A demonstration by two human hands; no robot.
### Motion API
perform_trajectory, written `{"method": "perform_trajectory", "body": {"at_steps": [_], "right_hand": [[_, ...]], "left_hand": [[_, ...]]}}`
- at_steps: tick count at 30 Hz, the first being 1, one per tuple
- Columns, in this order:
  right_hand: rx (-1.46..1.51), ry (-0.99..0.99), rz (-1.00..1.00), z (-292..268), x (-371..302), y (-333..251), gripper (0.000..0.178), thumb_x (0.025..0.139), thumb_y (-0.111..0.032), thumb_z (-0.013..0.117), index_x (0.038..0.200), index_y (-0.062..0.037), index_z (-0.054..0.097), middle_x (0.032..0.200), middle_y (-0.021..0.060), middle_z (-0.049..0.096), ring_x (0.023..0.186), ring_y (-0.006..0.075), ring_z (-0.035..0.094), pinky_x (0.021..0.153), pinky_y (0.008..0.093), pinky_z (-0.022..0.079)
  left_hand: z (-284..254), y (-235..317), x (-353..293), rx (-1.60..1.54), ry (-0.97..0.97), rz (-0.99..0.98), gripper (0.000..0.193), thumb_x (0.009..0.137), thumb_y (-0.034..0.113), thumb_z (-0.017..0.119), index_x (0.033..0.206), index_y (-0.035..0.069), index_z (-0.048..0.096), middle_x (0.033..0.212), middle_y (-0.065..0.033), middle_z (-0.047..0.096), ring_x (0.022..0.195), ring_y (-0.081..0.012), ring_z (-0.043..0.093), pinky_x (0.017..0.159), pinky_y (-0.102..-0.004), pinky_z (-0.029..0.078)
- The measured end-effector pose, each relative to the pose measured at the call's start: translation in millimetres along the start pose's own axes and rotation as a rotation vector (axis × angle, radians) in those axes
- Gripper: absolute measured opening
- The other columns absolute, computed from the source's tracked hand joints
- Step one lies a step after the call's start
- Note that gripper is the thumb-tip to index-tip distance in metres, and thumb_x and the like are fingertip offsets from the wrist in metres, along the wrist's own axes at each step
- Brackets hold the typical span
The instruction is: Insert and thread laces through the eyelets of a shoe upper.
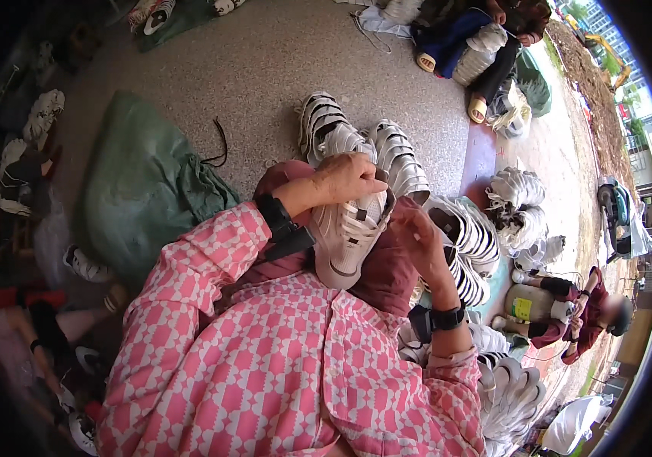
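Note:
A white sneaker (350,236) rests in my lap, its toe pointing back toward my body and its laces threaded across the front. Closed fingers of my left hand (347,180) grip the sneaker near its collar. Beside the collar, on the right, my right hand (419,234) is raised with its fingers curled and the fingertips close together. Whether a lace end is between them is too small to tell. Just beyond my knees stand two stacks of nested white shoes, a left stack (324,118) and a right stack (402,160).
A green sack (139,183) lies on the floor to my left, a black cord (221,145) by it. More shoe stacks (467,247) crowd my right side. Co-workers sit at the far right (592,312), at the top (486,46) and at the lower left (33,343).

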State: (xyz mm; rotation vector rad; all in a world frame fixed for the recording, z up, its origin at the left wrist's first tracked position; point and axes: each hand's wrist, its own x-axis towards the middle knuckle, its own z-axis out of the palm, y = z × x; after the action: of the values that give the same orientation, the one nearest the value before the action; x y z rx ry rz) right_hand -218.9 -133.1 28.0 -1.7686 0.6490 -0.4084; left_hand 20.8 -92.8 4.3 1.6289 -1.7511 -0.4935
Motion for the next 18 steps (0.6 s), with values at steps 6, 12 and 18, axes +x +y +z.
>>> {"method": "perform_trajectory", "body": {"at_steps": [6, 12, 18], "right_hand": [[-0.874, -0.029, -0.616, -7, 12, -11, 0.024, 0.076, -0.002, 0.065, 0.099, -0.0102, 0.065, 0.093, 0.0072, 0.062, 0.09, 0.0266, 0.063, 0.085, 0.0406, 0.049], [-0.918, 0.054, -0.8, 1, 20, -8, 0.012, 0.072, -0.005, 0.066, 0.082, -0.0081, 0.059, 0.076, 0.0055, 0.054, 0.072, 0.0247, 0.058, 0.081, 0.039, 0.046], [-1.036, 0.272, -0.711, 17, 13, 15, 0.02, 0.07, -0.01, 0.066, 0.069, -0.009, 0.046, 0.067, 0.0062, 0.047, 0.063, 0.0244, 0.052, 0.069, 0.0398, 0.041]], "left_hand": [[11, -19, 6, -0.353, -0.157, -0.075, 0.043, 0.087, 0.037, 0.071, 0.067, 0.001, 0.056, 0.073, -0.0101, 0.054, 0.07, -0.0212, 0.052, 0.069, -0.0355, 0.044], [12, -21, 4, -0.446, -0.066, -0.001, 0.048, 0.084, 0.041, 0.072, 0.062, 0.001, 0.056, 0.057, -0.0037, 0.049, 0.059, -0.0109, 0.044, 0.055, -0.0322, 0.041], [-4, -12, 5, -0.455, -0.339, -0.19, 0.036, 0.084, 0.032, 0.074, 0.067, 0.005, 0.056, 0.077, 0.0004, 0.052, 0.074, -0.0101, 0.049, 0.068, -0.0278, 0.042]]}}
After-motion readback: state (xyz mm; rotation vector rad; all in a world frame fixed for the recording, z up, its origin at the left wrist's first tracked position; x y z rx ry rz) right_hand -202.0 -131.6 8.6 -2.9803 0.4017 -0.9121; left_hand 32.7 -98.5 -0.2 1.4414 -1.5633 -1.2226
